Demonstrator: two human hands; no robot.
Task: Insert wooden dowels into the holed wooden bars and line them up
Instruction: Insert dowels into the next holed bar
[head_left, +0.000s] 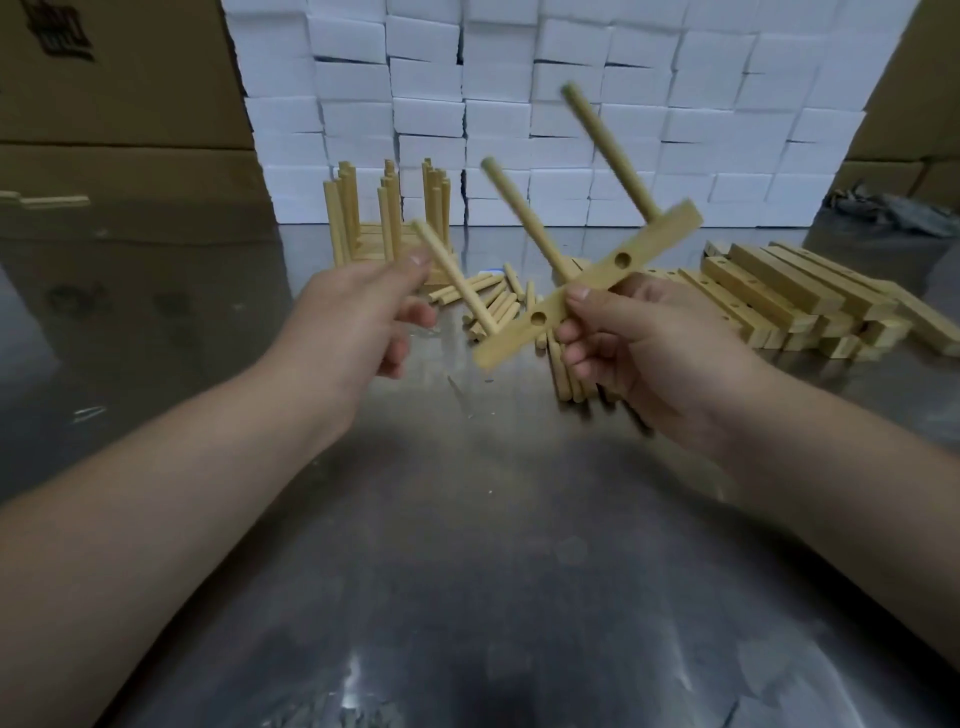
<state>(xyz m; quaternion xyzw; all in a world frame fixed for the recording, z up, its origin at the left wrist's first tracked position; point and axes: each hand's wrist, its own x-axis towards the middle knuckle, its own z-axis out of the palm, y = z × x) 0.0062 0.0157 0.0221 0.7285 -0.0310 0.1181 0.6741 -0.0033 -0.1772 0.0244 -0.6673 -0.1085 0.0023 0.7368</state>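
Holed wooden bar (655, 238): held tilted above the table's (467, 545) middle, three dowels (524, 223) seated, two holes open. Right hand (639, 353) pinches the bar between thumb and fingers; left hand (358, 312) has its thumb against the leftmost dowel (457, 283), fingers loosely curled, a true grip not discernible. Beyond: loose dowels (493, 301) mid-table, stacked bars (779, 296) right, finished assemblies (384, 223) far.

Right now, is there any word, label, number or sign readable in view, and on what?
Nothing can be read.
cardboard box, top left: a dark printed mark, too blurred to read.
white boxes, stacked behind: no print visible.
wooden bar and dowels: no print visible.
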